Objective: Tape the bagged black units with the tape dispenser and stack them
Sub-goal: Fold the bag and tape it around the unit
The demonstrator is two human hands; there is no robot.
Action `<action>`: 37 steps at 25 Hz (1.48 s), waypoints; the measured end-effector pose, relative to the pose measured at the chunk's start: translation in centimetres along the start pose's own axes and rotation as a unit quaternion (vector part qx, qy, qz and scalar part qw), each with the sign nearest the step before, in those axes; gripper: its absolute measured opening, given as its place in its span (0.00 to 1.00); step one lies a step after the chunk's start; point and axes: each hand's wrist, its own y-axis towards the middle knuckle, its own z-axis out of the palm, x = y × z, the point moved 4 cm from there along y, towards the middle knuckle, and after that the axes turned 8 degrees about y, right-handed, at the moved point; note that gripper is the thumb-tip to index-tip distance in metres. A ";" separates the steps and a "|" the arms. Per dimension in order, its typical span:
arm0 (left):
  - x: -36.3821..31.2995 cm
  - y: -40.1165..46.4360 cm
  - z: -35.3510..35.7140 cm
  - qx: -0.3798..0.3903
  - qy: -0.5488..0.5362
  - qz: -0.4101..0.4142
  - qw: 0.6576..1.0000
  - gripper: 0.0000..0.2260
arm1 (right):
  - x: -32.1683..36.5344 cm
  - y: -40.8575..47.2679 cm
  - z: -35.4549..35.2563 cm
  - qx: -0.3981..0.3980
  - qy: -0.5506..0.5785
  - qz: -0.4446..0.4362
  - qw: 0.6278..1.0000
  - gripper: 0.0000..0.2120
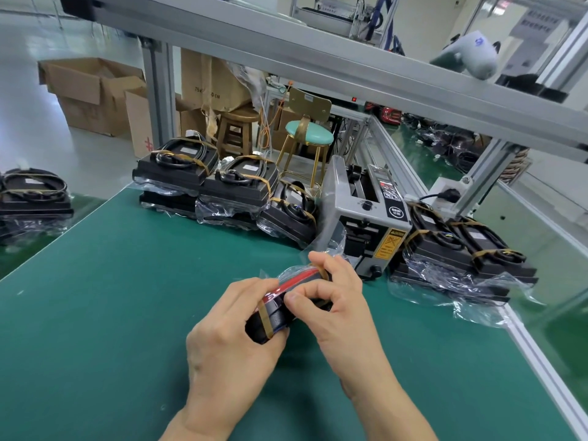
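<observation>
Head view: both grips closed around one black unit in clear plastic bag (286,300), left hand (232,332) underneath, right hand (334,300) pinching brown tape. Taped stacks far left (203,183) and right (461,249) of grey tape dispenser (369,214) on green counter (127,297). Judged midway; this unit unstacked.

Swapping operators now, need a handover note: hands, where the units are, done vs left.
Left hand grips the near end of the bagged unit above the green mat. Right hand pinches its bag; fingers curled on top.
Tape dispenser stands just behind the hands.
Done: taped units stacked left of the dispenser and right of it, more on the far-left table.
Left: finish taping the held unit, then stack it.
</observation>
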 end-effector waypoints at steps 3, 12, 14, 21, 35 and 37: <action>-0.1 0.0 0.0 -0.005 0.002 0.000 1.000 0.23 | 0.0 0.1 -0.1 -0.004 -0.011 -0.001 1.000 0.07; -0.2 -0.1 -0.1 -0.019 0.005 0.007 1.000 0.22 | -0.1 -0.1 0.4 -0.055 -0.039 -0.017 0.998 0.10; -0.4 -0.1 -0.2 -0.029 0.001 0.005 1.000 0.21 | -0.4 -0.1 0.3 -0.083 0.005 -0.025 0.996 0.11; -0.3 -0.1 -0.2 -0.030 0.008 0.004 1.000 0.19 | -0.5 -0.8 1.6 -0.057 0.017 -0.075 0.995 0.25; 4.8 1.5 -3.8 0.117 -0.052 -0.005 0.992 0.32 | -5.2 1.7 -4.6 0.034 0.120 0.020 0.992 0.28; 4.7 2.0 -3.9 0.145 -0.041 -0.014 0.988 0.33 | -5.1 2.2 -4.0 0.095 0.180 0.030 0.979 0.28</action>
